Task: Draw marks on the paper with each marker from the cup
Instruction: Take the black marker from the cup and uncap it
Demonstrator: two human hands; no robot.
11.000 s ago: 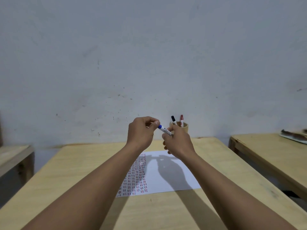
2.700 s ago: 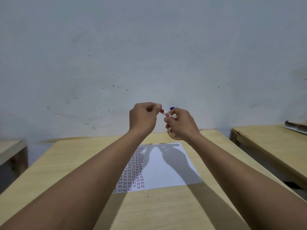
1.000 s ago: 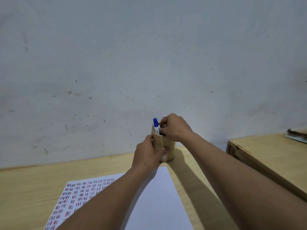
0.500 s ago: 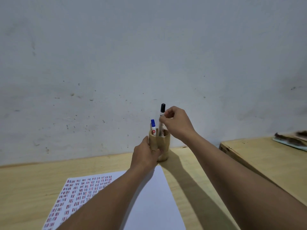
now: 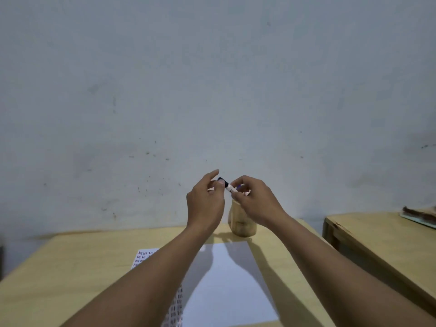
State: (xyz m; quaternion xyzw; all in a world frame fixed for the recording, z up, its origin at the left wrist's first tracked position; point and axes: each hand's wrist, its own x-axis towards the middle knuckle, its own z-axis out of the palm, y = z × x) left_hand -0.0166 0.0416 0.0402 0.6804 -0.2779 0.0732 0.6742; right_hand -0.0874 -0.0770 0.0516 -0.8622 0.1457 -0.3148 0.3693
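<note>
Hands are both up in the middle of the frame, in front of the pale wall (image 5: 212, 79), working on one black marker (image 5: 226, 184). Right hand (image 5: 256, 201) has its fingers curled around the white barrel, pinching it, with the marker tilted so the black capped end points up and to the left. Left hand (image 5: 205, 204) is right at that cap end: thumb and a fingertip look to be touching the cap, while the index finger sticks out loose above it, so that hand is only partly closed. Can't really tell if the cap is on tight or already coming off, it's a bit blurry there.

Wooden cup (image 5: 243, 223) sits on the worktop (image 5: 70, 267) just below and behind the right hand, near the far edge by the wall. The hand hides its rim, though a bit of blue pokes out right by the right-hand fingers.

Paper (image 5: 226, 286) lies flat on the worktop in the lower centre, just in front of the cup, under the forearms. Its left strip is packed with rows of small red and dark marks (image 5: 175, 310); the rest is blank with arm shadows across it.

Second table (image 5: 377, 237) is off at the right edge.
</note>
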